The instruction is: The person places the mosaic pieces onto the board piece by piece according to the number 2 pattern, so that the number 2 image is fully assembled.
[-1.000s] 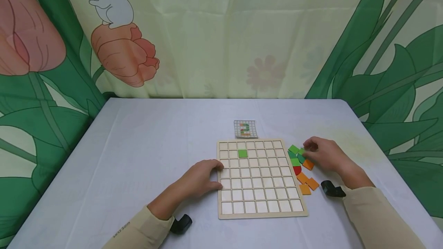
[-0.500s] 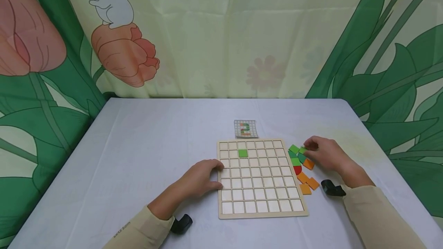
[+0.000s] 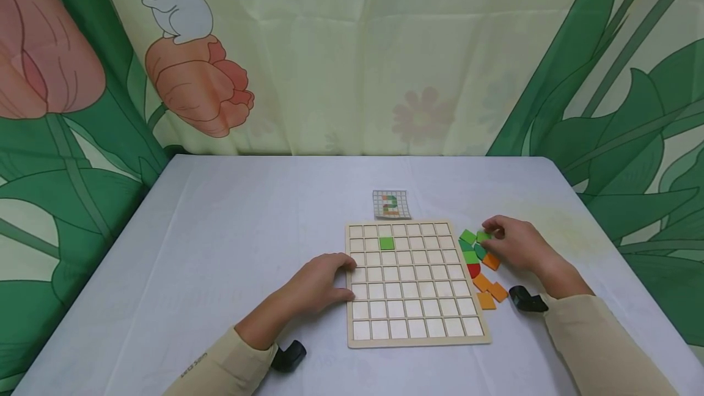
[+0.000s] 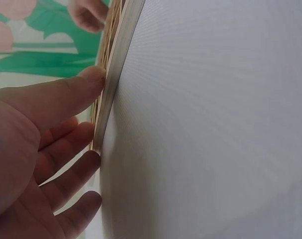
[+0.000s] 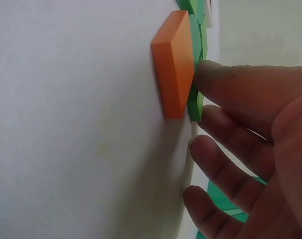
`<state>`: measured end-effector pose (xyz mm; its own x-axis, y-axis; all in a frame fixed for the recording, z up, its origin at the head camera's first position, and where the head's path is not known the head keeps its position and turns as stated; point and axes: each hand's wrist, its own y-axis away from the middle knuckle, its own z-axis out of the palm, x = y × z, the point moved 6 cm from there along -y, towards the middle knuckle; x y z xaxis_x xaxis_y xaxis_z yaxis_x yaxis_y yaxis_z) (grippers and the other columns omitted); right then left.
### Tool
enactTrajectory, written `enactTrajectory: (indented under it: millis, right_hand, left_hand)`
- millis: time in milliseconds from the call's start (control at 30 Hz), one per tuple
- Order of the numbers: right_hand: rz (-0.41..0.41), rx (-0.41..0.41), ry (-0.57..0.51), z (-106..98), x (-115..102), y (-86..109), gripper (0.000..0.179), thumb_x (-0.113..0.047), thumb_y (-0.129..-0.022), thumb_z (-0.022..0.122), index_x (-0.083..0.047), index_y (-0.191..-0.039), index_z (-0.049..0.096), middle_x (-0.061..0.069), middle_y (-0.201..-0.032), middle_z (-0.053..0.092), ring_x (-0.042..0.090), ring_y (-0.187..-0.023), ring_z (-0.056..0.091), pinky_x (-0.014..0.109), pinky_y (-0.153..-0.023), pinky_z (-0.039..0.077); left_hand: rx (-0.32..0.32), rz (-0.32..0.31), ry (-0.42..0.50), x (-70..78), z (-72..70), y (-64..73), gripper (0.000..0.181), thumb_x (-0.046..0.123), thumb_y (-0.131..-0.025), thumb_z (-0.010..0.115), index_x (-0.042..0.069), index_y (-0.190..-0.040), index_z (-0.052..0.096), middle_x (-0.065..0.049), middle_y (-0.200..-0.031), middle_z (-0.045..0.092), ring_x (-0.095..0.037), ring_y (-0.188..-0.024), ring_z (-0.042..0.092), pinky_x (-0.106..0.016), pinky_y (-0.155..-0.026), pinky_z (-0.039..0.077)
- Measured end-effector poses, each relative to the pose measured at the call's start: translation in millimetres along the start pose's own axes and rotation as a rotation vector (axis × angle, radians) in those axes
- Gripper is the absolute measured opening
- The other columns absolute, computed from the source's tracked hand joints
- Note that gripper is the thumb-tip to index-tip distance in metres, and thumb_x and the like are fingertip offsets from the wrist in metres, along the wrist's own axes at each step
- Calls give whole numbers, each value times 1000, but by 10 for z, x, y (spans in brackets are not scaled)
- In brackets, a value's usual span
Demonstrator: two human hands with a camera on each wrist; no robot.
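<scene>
A wooden grid board [image 3: 412, 309] lies on the white table, with one light green square tile [image 3: 387, 243] in a cell near its top. My left hand [image 3: 318, 283] rests at the board's left edge, thumb and fingers spread; the left wrist view shows the fingertips against its side. Right of the board, my right hand [image 3: 514, 244] pinches a light green tile [image 3: 483, 236] between thumb and index finger, low over the loose pile. Beside it in the right wrist view is a thick orange tile [image 5: 173, 64]; the other fingers are loosely bent.
A small pattern card [image 3: 390, 205] with a coloured figure on a grid lies behind the board. Along the board's right edge are a red rounded tile [image 3: 473, 271], several orange tiles [image 3: 486, 301] and more green tiles [image 3: 468, 236]. A printed curtain [image 3: 341, 78] hangs behind the table.
At the right hand's fingertips, the light green tile has shifted slightly right and away from the darker green tile, showing more of itself. The left hand and board stay put.
</scene>
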<state>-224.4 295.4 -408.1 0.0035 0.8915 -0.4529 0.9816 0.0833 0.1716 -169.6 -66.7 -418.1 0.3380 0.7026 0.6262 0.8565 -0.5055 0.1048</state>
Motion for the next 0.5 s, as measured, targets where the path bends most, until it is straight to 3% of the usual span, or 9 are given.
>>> enactTrajectory:
  millis: [500]
  right_hand:
    - [6, 12, 15, 4, 6, -16, 43, -16, -93, 70, 10, -125, 56, 28, -116, 60, 42, -103, 54, 56, -93, 51]
  left_hand:
    - [6, 14, -7, -2, -2, 9, 47, 18, -82, 85, 6, -122, 63, -3, -119, 65, -24, -119, 57, -42, -103, 45]
